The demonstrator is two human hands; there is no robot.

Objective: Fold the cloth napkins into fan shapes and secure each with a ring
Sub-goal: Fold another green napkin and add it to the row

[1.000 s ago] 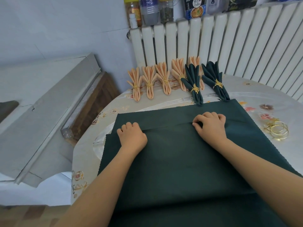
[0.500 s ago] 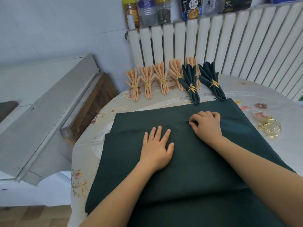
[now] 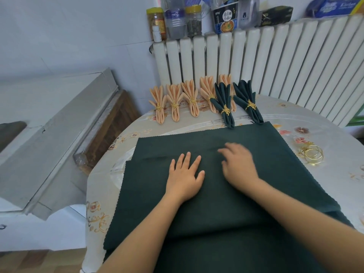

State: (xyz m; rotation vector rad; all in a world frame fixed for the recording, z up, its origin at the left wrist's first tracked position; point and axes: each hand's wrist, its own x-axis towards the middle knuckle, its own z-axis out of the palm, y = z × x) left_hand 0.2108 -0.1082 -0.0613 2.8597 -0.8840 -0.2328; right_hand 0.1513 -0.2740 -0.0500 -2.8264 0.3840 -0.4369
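Dark green napkin (image 3: 197,203) spread flat across the near part of the worktop (image 3: 307,123), one pleat folded over along its far edge, more dark green cloth beneath at the near side. Left hand (image 3: 185,177) pressed flat on the cloth just behind the fold, fingers straight and slightly spread. Right hand (image 3: 237,164) just beside it to the right, resting on the same napkin, blurred; fingers loosely bent over the cloth near the fold, whether pinching it or merely touching cannot be told. At the far edge of the worktop, five peach fan napkins (image 3: 173,103) in a row, each cinched by a gold leaf ring, with two dark green fan napkins (image 3: 224,103) ringed the same way standing to their right, the nearer tips just reaching the spread napkin's far edge. Loose gold rings (image 3: 313,154) piled on the floral cover to the right of the cloth, apart from it. Behind, a white radiator (image 3: 275,66) carrying jars and boxes (image 3: 194,21) on top.
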